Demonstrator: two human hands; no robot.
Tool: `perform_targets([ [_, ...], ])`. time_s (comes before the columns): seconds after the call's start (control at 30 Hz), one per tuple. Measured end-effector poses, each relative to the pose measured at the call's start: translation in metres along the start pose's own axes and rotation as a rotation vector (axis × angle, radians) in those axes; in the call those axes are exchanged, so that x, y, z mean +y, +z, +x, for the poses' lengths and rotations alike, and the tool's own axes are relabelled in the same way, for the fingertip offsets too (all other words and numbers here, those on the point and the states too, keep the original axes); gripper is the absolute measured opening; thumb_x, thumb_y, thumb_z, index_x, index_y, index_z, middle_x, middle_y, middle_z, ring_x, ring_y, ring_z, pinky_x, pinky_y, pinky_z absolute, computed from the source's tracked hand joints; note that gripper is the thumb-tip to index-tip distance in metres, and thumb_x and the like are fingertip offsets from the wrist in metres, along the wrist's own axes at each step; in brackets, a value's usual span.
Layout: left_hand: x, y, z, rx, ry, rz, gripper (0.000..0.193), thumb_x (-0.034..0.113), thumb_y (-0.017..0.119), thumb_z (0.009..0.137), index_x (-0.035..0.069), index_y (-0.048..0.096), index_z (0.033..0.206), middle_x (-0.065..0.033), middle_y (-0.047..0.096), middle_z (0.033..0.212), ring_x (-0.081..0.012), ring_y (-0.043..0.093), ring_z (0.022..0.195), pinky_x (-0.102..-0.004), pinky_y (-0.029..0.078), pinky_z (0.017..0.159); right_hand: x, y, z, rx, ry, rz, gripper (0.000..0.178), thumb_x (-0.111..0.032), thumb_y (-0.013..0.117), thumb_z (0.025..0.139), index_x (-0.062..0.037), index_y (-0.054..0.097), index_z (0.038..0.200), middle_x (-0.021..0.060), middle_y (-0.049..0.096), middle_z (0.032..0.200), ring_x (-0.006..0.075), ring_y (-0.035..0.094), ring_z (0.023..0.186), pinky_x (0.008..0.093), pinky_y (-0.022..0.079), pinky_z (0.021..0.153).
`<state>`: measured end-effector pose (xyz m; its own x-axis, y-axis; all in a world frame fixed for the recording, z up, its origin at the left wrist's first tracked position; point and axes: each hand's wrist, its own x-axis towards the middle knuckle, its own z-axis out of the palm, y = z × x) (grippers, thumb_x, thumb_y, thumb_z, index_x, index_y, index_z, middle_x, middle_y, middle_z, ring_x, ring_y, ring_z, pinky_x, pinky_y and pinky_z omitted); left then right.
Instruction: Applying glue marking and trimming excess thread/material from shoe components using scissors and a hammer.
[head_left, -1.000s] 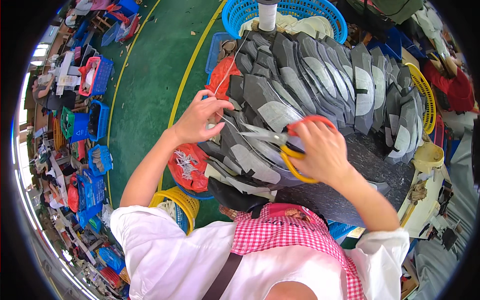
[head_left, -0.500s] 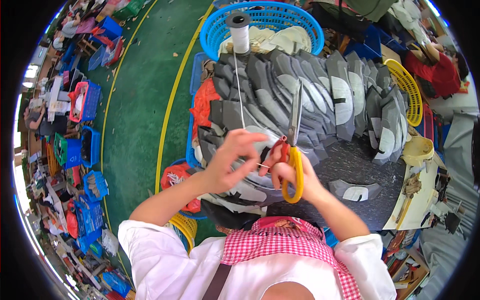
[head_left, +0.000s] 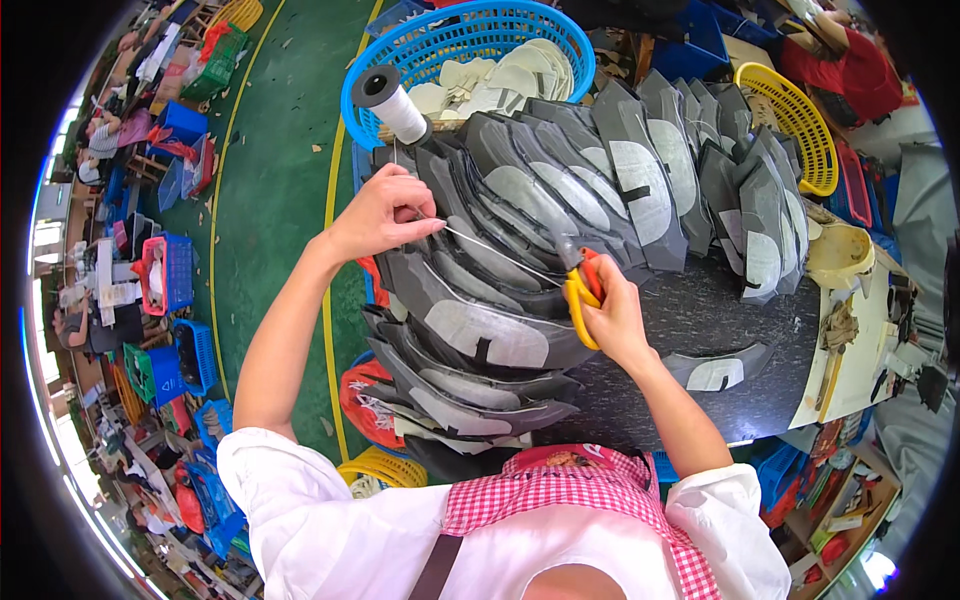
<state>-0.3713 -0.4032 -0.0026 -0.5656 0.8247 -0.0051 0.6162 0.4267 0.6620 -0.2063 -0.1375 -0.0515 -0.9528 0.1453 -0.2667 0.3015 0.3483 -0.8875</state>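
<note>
My left hand (head_left: 388,212) pinches a thin white tape (head_left: 485,244) between thumb and fingers. The tape comes from an upright, slightly tilted white spool (head_left: 402,112) and also stretches across to the scissors. My right hand (head_left: 620,312) holds the scissors (head_left: 579,295), with one yellow and one red handle loop; their blades are foreshortened and blurred, pointing away from me. Below both hands lie overlapping dark grey cut pieces (head_left: 470,290) with pale grey patches, several marked by a short black strip. A single such piece (head_left: 715,374) rests apart, right of my right hand.
A blue round basket (head_left: 572,62) of pale cut pieces stands behind the heap. At the right are a yellow basket (head_left: 815,150) and a cream container (head_left: 840,257) beside the black tabletop (head_left: 690,315). A green floor (head_left: 275,180) with yellow lines runs along the left.
My hands have moved apart: the left went up and left toward the spool, pulling the tape out. The scissors tipped from upright to pointing away. The spool now leans.
</note>
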Motion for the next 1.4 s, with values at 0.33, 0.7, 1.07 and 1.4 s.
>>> perform_targets([
  [0.33,-0.029,0.000,0.046,0.073,0.122,0.196,0.024,0.025,0.072,0.068,0.009,0.055,0.069,-0.0007,0.041,0.055,-0.0162,0.042,0.055,-0.0304,0.034,0.056,-0.001,-0.024,0.016,0.073,-0.183,-0.435,0.035,-0.019,0.071,0.067,-0.0090,0.054,0.095,0.0074,0.058,0.069,0.0274,0.059,0.062,0.0349,0.046,0.055],
  [0.7,-0.036,0.004,0.026,0.397,-0.015,-0.055,0.026,0.006,0.055,0.081,0.006,0.054,0.106,-0.0006,0.048,0.072,-0.0102,0.045,0.066,-0.0244,0.038,0.066,-0.086,-0.010,0.101,-0.011,-0.686,-0.983,0.043,-0.037,0.072,0.064,-0.0101,0.055,0.093,0.0055,0.058,0.076,0.0234,0.060,0.069,0.0344,0.048,0.059],
  [1.07,0.050,0.039,0.011,0.531,-0.162,-0.869,0.036,0.005,0.046,0.086,0.003,0.040,0.121,0.0012,0.043,0.072,-0.0062,0.042,0.067,-0.0205,0.036,0.063,-0.077,-0.014,0.060,-0.382,0.071,0.407,0.024,-0.020,0.064,0.081,-0.0055,0.046,0.089,0.0032,0.058,0.073,0.0073,0.049,0.052,0.0204,0.039,0.046],
  [1.4,-0.002,-0.006,0.032,0.145,-0.246,-0.503,0.011,0.014,0.064,0.076,0.005,0.064,0.071,-0.0005,0.050,0.073,-0.0113,0.046,0.070,-0.0250,0.036,0.066,-0.072,-0.047,0.009,0.027,-0.228,0.466,0.018,0.003,0.062,0.074,-0.0046,0.045,0.076,0.0006,0.049,0.056,0.0069,0.044,0.041,0.0203,0.037,0.041],
])
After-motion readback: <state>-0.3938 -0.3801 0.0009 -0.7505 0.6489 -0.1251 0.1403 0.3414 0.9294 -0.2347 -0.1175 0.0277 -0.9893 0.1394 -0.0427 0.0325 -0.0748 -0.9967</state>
